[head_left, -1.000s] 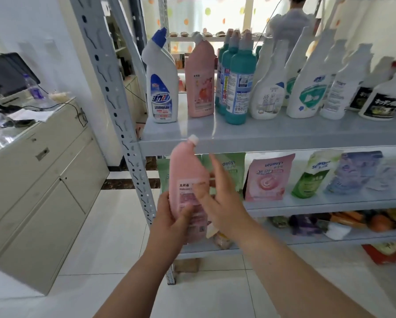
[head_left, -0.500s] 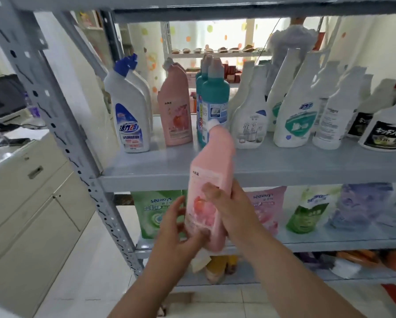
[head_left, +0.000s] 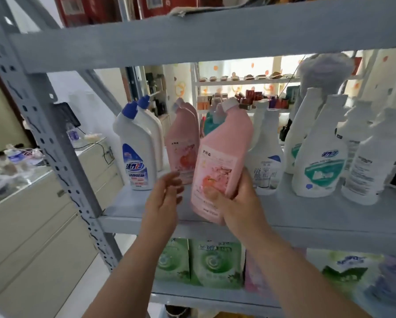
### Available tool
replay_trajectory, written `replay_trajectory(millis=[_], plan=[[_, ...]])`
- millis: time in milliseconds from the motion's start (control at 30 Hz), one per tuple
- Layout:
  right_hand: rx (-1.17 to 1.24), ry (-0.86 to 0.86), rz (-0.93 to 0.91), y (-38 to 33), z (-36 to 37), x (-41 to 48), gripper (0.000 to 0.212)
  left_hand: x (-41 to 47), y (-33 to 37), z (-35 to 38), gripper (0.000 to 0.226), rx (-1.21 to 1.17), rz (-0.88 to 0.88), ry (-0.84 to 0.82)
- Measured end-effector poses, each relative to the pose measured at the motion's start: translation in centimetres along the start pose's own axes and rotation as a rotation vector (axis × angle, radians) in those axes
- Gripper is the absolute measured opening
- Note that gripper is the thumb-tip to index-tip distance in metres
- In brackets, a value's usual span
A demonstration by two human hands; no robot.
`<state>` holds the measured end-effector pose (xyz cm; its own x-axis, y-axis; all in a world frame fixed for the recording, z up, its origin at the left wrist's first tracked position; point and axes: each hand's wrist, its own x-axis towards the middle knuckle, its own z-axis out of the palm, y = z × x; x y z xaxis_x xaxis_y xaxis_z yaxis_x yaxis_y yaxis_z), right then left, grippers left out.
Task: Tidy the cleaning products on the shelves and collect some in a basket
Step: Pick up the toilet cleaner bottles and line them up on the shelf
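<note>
1. Held item: a pink plastic bottle with a white cap and a flowered front label (head_left: 222,161) is in front of the middle grey metal shelf (head_left: 318,216), its base over the shelf's front edge. Whether the base touches the shelf cannot be told.
2. Right hand (head_left: 238,203): it grips the lower body of the bottle, with the thumb across the label and the fingers wrapped round the right side.
3. Left hand (head_left: 163,198): the fingers are loosely spread and hold nothing. It is just to the left of the held bottle and apart from it. Its outline is blurred.
4. Orientation: the long axis runs near upright, tilted so that the cap points up and slightly right. The base is low and nearest the person. The label faces the camera.
5. Done, as judged: the stock stands grouped by type. The white angled-neck bottles with blue caps (head_left: 136,161) are at the left, the matching pink bottles (head_left: 183,145) are next, and the white spray bottles (head_left: 318,161) are at the right.
6. Left, as judged: the held bottle is not yet set down. The free space in front of the matching pink bottles appears to be its likely place.
7. Basket: none is in view, so progress on the collecting part cannot be judged.
</note>
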<state>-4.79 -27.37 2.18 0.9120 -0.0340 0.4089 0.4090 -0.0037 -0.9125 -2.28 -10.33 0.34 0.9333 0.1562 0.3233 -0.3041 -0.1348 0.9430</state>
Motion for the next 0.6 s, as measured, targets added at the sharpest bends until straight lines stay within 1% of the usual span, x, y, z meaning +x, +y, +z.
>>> replay_trajectory(millis=[67, 167, 233, 267, 300, 367, 433, 533, 600], plan=[[-0.05, 0.034, -0.038, 0.4, -0.2, 0.7, 0.051, 2.8, -0.4, 0.1, 0.037, 0.162, 0.003, 0.042], [-0.127, 0.113, -0.077, 1.2, 0.1, 1.3, 0.056, 6.2, -1.2, 1.0, 0.069, 0.326, -0.082, 0.011], [-0.155, 0.169, -0.084, 1.9, 0.5, 1.3, 0.062, 7.6, -1.6, 1.7, 0.084, 0.385, -0.133, 0.005], [-0.167, 0.184, -0.077, 2.2, 0.7, 1.2, 0.062, 8.0, -1.9, 1.9, 0.088, 0.371, -0.147, -0.012], [-0.175, 0.194, -0.068, 2.4, 0.9, 1.1, 0.062, 8.3, -2.0, 2.2, 0.089, 0.338, -0.152, -0.032], [-0.194, 0.207, -0.059, 2.6, 1.3, 0.9, 0.063, 8.9, -2.4, 2.4, 0.084, 0.282, -0.136, -0.044], [-0.215, 0.22, -0.061, 2.8, 1.8, 0.9, 0.062, 9.5, -2.5, 2.4, 0.079, 0.292, -0.122, -0.022], [-0.233, 0.242, -0.036, 3.3, 2.6, 0.8, 0.061, 10.0, -2.5, 2.4, 0.069, 0.446, -0.087, -0.003], [-0.251, 0.262, -0.041, 3.7, 2.8, 0.9, 0.063, 10.0, -2.3, 2.3, 0.063, 0.555, -0.067, -0.04]])
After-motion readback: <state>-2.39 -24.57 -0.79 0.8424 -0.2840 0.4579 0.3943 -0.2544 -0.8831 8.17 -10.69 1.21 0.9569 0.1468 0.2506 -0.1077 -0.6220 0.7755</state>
